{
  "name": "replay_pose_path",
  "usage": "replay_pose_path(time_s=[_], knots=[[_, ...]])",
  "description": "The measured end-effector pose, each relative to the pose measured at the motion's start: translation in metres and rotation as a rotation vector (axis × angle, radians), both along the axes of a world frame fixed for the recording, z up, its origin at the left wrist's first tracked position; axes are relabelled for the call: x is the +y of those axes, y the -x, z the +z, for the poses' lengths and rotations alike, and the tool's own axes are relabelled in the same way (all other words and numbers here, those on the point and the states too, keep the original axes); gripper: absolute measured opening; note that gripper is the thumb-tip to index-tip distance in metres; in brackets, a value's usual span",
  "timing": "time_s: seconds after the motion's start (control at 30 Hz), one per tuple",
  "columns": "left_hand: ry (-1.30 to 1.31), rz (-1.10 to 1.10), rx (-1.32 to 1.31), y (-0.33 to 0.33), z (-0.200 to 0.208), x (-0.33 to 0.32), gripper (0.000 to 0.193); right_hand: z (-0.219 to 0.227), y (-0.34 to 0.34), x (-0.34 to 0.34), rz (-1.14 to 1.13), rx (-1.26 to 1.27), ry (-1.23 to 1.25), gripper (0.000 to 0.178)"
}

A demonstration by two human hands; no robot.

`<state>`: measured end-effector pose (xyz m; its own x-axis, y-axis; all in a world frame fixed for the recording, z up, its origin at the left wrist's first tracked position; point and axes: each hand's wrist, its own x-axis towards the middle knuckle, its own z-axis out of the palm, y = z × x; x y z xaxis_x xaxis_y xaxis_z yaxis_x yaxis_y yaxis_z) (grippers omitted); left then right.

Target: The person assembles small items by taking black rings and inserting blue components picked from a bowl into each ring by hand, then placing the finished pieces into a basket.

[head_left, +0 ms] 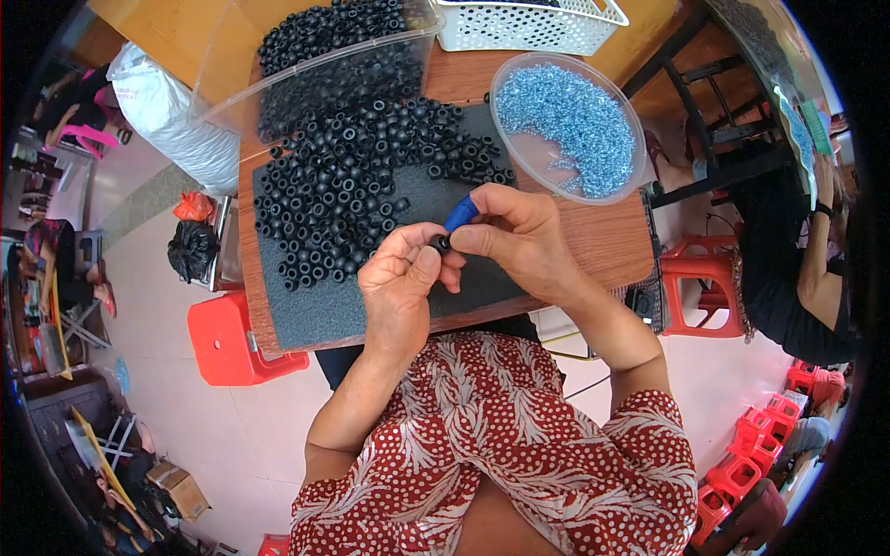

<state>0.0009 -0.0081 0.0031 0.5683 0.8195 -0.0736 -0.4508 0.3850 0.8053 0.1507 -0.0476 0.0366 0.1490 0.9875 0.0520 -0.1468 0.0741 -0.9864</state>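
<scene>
My left hand (pixel 400 285) is closed, its thumb and fingers pinching a small black ring-shaped part (pixel 439 243) above the front of the table. Right up against it, my right hand (pixel 519 236) has its thumb and index finger pressed together at the part's edge. A blue sleeve-like cover (pixel 461 214) sits at the tip of the right index finger. Whatever lies between the right fingertips is too small to make out. Just beyond my hands, a heap of the same black parts (pixel 334 190) spreads over a dark grey mat (pixel 315 310).
Behind the heap, a clear plastic bin (pixel 320 67) holds more black parts. A round clear tray (pixel 524 167) of small shiny blue pieces (pixel 565 116) stands at the right, near a white perforated basket (pixel 528 35). Red stools (pixel 222 341) flank the table; a person (pixel 797 250) sits at the right.
</scene>
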Motion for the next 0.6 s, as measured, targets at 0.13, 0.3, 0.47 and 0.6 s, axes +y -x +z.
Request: replay_pose_path(time_s=[0.13, 0.3, 0.47, 0.6], knots=[[0.017, 0.023, 0.016, 0.0, -0.002, 0.0, 0.023, 0.0, -0.001, 0.002, 0.091, 0.068, 0.05, 0.004], [0.02, 0.023, 0.012, 0.001, -0.005, 0.001, 0.021, -0.005, 0.004, 0.006, -0.087, -0.473, -0.207, 0.007], [0.028, 0.033, 0.035, 0.001, -0.004, 0.002, 0.021, -0.008, 0.006, 0.006, -0.148, -0.654, -0.302, 0.008], [0.06, 0.048, 0.049, 0.0, -0.001, 0.002, 0.02, -0.009, 0.007, 0.004, -0.138, -0.464, -0.153, 0.01]])
